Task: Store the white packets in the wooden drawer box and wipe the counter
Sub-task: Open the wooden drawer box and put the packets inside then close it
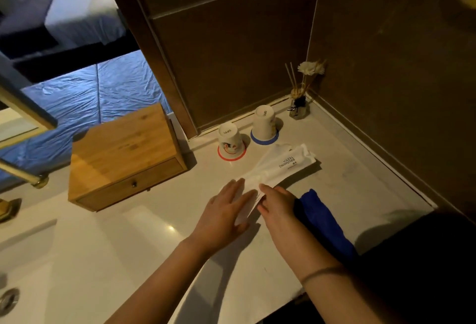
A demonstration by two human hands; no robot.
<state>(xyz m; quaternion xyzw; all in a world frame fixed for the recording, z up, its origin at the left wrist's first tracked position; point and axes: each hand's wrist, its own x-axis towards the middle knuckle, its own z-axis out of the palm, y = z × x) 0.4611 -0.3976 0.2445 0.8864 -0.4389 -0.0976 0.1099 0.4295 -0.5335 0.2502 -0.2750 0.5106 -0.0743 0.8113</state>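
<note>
White packets (pixel 280 166), one printed "BRUSHING TEETH", lie in a loose overlapping pile on the pale counter (pixel 144 223). My left hand (pixel 224 213) rests flat on the near end of the pile, fingers spread. My right hand (pixel 277 204) pinches the near edge of a packet right beside it. The wooden drawer box (pixel 121 153) stands to the left of the pile with its drawer pushed in; a small dark knob shows on the front. A blue cloth (pixel 322 220) lies on the counter under my right forearm.
Two upturned paper cups (pixel 229 139) (pixel 264 121) sit on round coasters behind the packets. A reed diffuser (pixel 298 107) with a white flower fills the back corner. A sink basin (pixel 25 285) and brass tap (pixel 38 182) lie at left. Dark tiled walls bound the counter.
</note>
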